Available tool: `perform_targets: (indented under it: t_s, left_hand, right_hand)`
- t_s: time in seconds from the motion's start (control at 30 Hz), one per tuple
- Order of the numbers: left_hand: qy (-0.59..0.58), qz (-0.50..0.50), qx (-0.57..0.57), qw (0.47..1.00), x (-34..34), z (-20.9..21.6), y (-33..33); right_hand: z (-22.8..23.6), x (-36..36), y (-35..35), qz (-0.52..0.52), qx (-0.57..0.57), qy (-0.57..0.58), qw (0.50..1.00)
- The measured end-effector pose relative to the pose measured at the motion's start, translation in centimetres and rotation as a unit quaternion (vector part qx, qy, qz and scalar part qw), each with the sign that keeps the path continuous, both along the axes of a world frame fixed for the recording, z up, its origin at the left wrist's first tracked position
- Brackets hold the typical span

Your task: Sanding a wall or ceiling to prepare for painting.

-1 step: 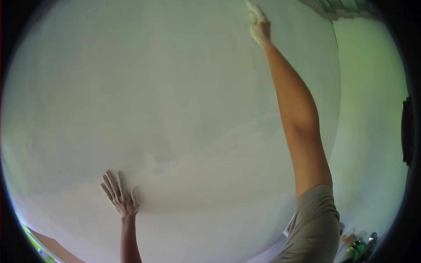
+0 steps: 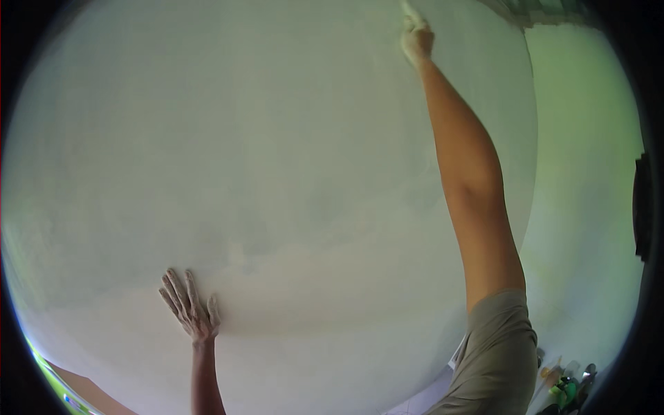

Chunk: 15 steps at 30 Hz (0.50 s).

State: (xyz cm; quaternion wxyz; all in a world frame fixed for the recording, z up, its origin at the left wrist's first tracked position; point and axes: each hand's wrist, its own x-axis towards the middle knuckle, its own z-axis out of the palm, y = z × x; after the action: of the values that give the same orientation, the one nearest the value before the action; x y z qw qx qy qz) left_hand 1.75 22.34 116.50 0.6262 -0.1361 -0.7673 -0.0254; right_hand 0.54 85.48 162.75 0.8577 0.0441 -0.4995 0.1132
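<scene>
A broad pale wall point(image 2: 277, 173) fills most of the head view, with a smoother grey upper area and a lighter lower band. My left hand point(image 2: 192, 308) lies flat against it at the lower left, fingers spread and coated in whitish dust. Nothing is in that hand. High up near the top edge, my right hand point(image 2: 418, 43) is at the wall with the arm stretched far up. Its fingers look closed and dusted white. A pale shape reaches up past them, partly cut off by the frame, and I cannot make out what it is.
On the right, a greenish-white side wall point(image 2: 584, 138) meets this wall at a corner. Several bottles and small items point(image 2: 567, 391) stand low at the right. A dark object point(image 2: 642, 207) sits at the right rim. A brown-edged opening point(image 2: 79, 387) shows at lower left.
My right hand has shifted slightly to the right and a little upward along the wall. My left hand stays in the same place.
</scene>
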Motion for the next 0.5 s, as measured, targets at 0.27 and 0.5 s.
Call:
perform_targets:
  t_s: [0.27, 0.5]
  left_hand:
    - [0.026, -0.001, -0.014, 1.0, -0.1, 0.2, 0.7]
    - [0.025, 0.005, -0.006, 1.0, -0.3, 0.4, 0.3]
  right_hand:
    - [-15.1, 3.1, -1.6, 0.042, 0.059, 0.002, 0.997]
    - [-30.1, 4.4, -6.0, 0.082, 0.066, -0.065, 0.992]
